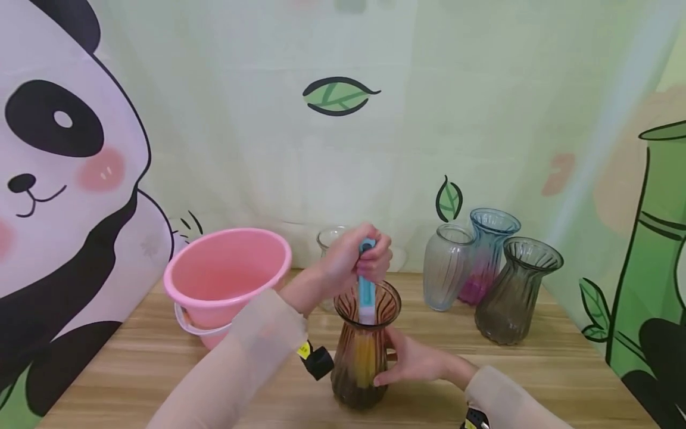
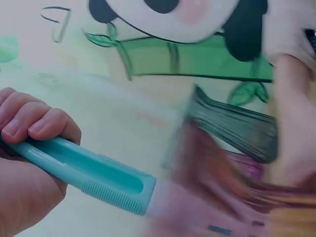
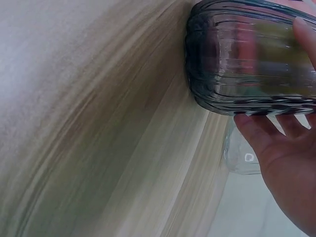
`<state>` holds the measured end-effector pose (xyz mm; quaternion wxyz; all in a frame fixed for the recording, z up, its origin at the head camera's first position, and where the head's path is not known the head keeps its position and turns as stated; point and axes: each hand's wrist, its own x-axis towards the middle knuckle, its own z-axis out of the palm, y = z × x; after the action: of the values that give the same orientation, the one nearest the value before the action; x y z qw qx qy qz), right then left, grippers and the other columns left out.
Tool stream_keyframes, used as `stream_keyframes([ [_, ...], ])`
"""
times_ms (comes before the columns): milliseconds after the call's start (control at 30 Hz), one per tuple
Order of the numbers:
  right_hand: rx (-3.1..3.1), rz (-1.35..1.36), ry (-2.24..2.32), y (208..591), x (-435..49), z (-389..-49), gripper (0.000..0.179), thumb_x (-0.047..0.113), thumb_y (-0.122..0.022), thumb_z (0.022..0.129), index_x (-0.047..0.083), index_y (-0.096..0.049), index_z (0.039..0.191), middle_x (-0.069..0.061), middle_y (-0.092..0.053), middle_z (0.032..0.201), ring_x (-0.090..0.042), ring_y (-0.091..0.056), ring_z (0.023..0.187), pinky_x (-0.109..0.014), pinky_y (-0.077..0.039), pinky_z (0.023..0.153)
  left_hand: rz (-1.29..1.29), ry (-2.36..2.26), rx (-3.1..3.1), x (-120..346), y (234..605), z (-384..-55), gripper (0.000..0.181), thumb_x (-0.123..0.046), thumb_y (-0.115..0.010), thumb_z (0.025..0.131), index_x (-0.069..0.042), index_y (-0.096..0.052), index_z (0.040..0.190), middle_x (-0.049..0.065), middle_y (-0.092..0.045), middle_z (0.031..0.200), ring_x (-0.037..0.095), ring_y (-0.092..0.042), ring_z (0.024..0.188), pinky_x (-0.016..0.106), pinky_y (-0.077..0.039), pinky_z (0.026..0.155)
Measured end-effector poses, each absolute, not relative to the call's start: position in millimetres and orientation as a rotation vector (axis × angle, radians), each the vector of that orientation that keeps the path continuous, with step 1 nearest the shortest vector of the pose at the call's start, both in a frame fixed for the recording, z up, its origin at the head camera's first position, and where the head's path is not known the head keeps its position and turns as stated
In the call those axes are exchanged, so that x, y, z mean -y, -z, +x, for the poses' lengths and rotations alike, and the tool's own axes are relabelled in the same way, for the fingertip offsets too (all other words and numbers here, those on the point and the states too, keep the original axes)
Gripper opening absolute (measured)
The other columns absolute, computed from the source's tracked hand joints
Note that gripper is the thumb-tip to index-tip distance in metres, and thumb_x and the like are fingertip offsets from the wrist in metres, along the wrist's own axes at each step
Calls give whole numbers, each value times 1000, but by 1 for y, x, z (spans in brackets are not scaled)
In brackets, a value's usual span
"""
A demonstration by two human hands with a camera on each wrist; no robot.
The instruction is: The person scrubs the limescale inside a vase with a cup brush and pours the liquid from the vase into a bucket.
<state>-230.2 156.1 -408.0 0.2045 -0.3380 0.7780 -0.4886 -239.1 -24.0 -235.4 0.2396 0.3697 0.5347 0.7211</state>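
Note:
My left hand (image 1: pixel 348 256) grips the teal handle of a bottle brush (image 1: pixel 367 292) from above. The brush points down through the flared mouth of a ribbed brown glass vase (image 1: pixel 343 366), and its yellow head (image 1: pixel 365 360) shows through the glass. Low on the vase's right side, my right hand (image 1: pixel 417 358) holds it, thumb in front and fingers behind. The left wrist view has the fingers wrapped round the handle (image 2: pixel 98 170), with the vase mouth blurred. In the right wrist view, fingers and thumb span the vase (image 3: pixel 232 89) near its dark base.
A pink bucket (image 1: pixel 172 289) stands at the left of the wooden table (image 1: pixel 439 399). Behind my left hand is a clear vase (image 1: pixel 328 237). At the back right stand another clear vase (image 1: pixel 440 277), a blue-and-pink vase (image 1: pixel 495 221) and a grey ribbed vase (image 1: pixel 506 310).

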Motion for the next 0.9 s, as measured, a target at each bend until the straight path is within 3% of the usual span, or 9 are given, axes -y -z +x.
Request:
stream_keyframes([
  [200,-2211,-900,1359,412,-157,-228,77,10,-74,74,-7,-25,131,-20,-43,129,-38,-41,123,-42,-42,97,1099,-2024,-1484,30,197,-236,34,-11,-21,82,-15,-24,48,-6,-24,42,10,-20,39,25,-17,45],
  [367,-2217,-854,1361,412,-156,-227,80,11,-75,74,-6,-24,133,-20,-41,132,-37,-41,124,-38,-43,96,1121,-2018,-1461,32,195,-237,35,-11,-20,83,-15,-24,49,-6,-25,42,11,-20,39,25,-17,45],
  [567,-2219,-877,1397,413,-155,-227,79,11,-75,74,-3,-25,134,-19,-42,130,-35,-42,123,-33,-44,95,1099,-2028,-1438,32,215,-236,35,-11,-21,83,-14,-24,49,-7,-24,42,9,-20,40,25,-15,45],
  [900,-2269,-899,1384,415,-155,-225,85,16,-75,74,1,-22,137,-19,-40,134,-35,-42,123,-32,-45,94,1020,-1953,-1417,30,268,-246,35,-13,-22,86,-15,-26,51,-7,-26,45,9,-23,42,23,-22,47],
])
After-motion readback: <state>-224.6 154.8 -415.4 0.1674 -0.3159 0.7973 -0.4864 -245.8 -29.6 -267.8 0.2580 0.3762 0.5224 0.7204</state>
